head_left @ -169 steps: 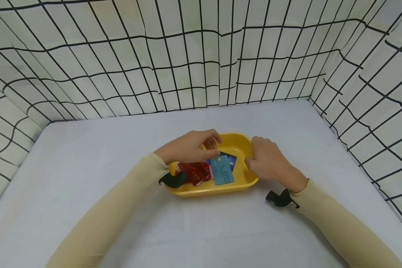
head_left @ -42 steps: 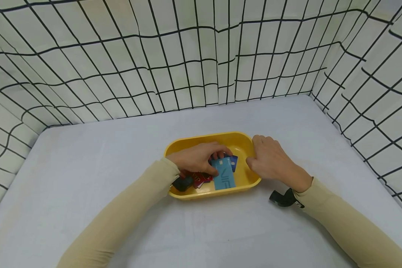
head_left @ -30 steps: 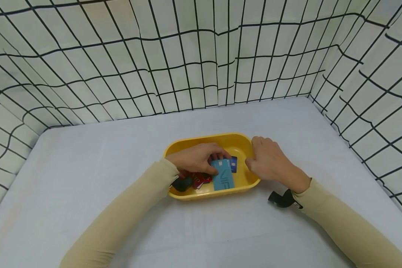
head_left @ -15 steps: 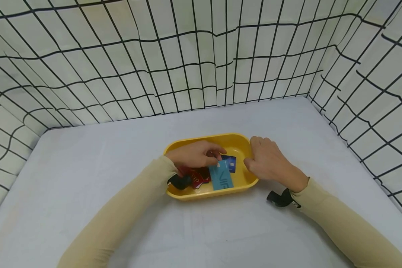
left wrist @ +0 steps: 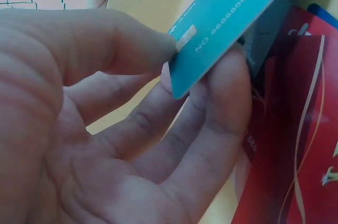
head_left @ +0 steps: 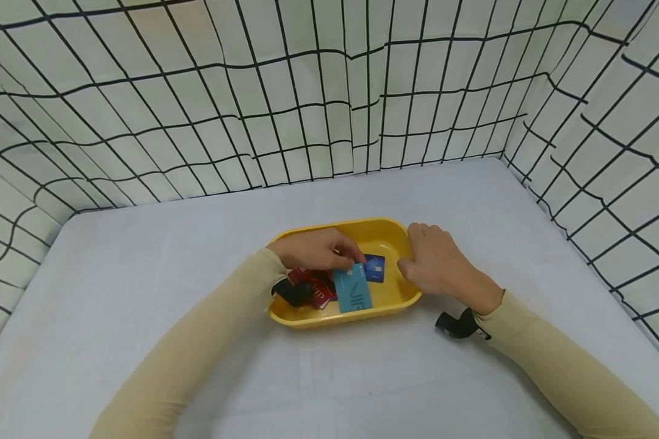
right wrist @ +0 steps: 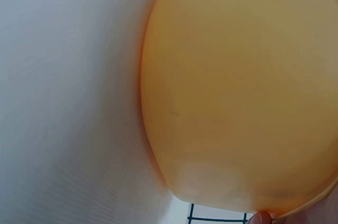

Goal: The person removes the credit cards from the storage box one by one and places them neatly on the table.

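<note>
My left hand (head_left: 315,249) is inside a yellow plastic tray (head_left: 384,231) and pinches the top edge of a light-blue VIP card (head_left: 354,294). In the left wrist view the thumb lies over the chip corner of this blue card (left wrist: 222,28), with fingers behind it. Several red VIP cards (head_left: 321,295) lie in a pile at the tray's left, partly hidden by the left wrist. A dark blue card (head_left: 374,268) lies on the tray floor to the right. My right hand (head_left: 438,262) grips the tray's right rim; the right wrist view shows the tray's outer wall (right wrist: 237,86).
The tray stands on a white-covered table (head_left: 335,378). Black wire grid panels (head_left: 307,116) backed with white rise behind it and along both sides. A black wrist camera (head_left: 454,325) hangs below the right wrist.
My left hand has drawn back leftward with the light-blue card, which has slid left and uncovers more of the dark blue card. The right hand keeps hold of the tray rim.
</note>
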Demonstrator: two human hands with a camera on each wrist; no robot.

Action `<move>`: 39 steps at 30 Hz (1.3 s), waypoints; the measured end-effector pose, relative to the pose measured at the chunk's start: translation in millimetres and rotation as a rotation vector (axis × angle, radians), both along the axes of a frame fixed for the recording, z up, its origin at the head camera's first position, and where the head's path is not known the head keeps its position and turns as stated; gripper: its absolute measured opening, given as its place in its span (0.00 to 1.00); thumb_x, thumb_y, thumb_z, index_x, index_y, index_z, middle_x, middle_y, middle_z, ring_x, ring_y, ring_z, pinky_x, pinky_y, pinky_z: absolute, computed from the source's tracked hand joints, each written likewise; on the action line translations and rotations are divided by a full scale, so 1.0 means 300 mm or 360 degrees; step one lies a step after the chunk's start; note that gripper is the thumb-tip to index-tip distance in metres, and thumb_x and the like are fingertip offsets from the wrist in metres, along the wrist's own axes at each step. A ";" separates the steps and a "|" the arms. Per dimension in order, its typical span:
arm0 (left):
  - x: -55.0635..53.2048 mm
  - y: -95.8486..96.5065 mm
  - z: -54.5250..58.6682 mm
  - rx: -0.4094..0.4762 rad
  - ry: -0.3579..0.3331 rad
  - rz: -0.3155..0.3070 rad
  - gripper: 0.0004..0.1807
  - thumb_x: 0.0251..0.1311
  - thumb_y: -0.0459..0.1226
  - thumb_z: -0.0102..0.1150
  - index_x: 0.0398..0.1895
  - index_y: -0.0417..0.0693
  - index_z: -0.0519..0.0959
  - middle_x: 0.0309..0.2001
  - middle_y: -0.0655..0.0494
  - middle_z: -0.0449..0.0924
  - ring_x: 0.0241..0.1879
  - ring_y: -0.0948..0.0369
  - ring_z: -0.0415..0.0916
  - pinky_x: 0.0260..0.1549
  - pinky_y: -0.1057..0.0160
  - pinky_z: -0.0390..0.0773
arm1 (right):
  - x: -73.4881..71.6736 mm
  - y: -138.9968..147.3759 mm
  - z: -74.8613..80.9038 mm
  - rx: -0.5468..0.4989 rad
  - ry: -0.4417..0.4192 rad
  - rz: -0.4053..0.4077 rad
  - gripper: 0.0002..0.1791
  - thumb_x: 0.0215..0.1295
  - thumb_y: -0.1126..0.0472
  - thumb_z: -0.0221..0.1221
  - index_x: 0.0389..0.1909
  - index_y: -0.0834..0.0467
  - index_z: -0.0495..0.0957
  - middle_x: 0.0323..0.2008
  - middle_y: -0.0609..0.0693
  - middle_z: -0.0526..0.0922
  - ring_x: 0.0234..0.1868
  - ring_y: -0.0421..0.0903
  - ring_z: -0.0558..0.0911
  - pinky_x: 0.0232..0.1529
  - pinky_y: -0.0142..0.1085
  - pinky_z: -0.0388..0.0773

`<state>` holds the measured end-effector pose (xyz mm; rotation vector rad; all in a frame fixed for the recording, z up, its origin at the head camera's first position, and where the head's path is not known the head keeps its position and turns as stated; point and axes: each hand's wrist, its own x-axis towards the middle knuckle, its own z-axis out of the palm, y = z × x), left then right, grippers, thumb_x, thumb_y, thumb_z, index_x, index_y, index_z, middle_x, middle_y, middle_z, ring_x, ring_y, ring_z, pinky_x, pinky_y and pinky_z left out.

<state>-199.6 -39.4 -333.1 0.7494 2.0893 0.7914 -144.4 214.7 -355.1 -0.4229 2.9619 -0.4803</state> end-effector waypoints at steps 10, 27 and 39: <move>0.007 -0.031 0.026 0.0013 -0.0076 0.0095 0.12 0.71 0.36 0.54 0.54 0.50 0.81 0.52 0.51 0.81 0.43 0.59 0.81 0.45 0.65 0.86 | 0.001 -0.008 0.011 -0.0003 0.0030 0.0024 0.15 0.62 0.57 0.52 0.42 0.65 0.70 0.29 0.54 0.69 0.34 0.52 0.69 0.35 0.38 0.60; 0.033 -0.064 0.051 0.0083 -0.0110 0.0148 0.14 0.68 0.35 0.56 0.55 0.48 0.76 0.54 0.46 0.77 0.41 0.56 0.82 0.47 0.61 0.88 | 0.014 -0.012 0.009 0.0029 0.0029 0.0016 0.15 0.63 0.57 0.51 0.43 0.65 0.69 0.31 0.55 0.69 0.36 0.53 0.68 0.37 0.40 0.59; 0.053 -0.085 0.062 0.0134 -0.0018 0.0153 0.13 0.68 0.35 0.56 0.54 0.47 0.76 0.52 0.47 0.79 0.40 0.56 0.84 0.47 0.61 0.88 | 0.013 -0.007 0.007 0.0027 0.0030 0.0016 0.14 0.63 0.57 0.50 0.42 0.65 0.69 0.30 0.55 0.69 0.35 0.53 0.68 0.36 0.39 0.59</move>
